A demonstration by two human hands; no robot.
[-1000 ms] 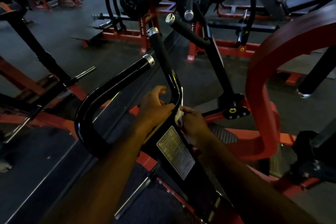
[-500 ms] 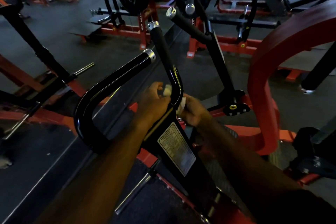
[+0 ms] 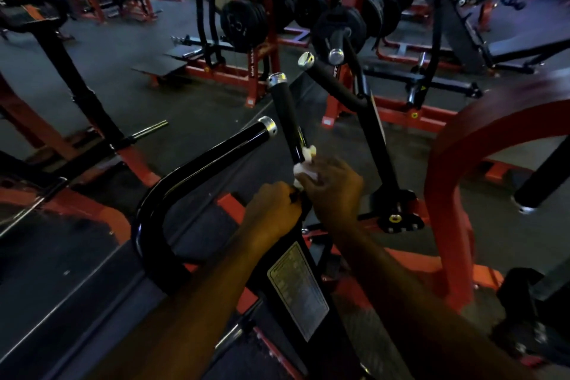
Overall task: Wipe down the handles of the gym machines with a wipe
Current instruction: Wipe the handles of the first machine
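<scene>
A black upright handle [image 3: 286, 111] with a chrome cap rises from the machine's black arm in the middle of the view. My right hand [image 3: 334, 183] grips a white wipe [image 3: 303, 168] wrapped round the lower part of this handle. Just below and to the left, my left hand [image 3: 273, 208] grips the arm where the handle bends. A second black handle [image 3: 216, 154] curves away to the left in a wide bend, untouched.
A printed label [image 3: 297, 290] sits on the machine's arm below my hands. A red curved frame [image 3: 444, 170] stands at the right. Another black handle bar [image 3: 336, 86] and loaded weight plates [image 3: 243, 25] are behind, with red machines all round.
My right hand has slid the wipe up the upright handle from the bend. My left hand has let go of the wipe's end and dropped lower on the arm.
</scene>
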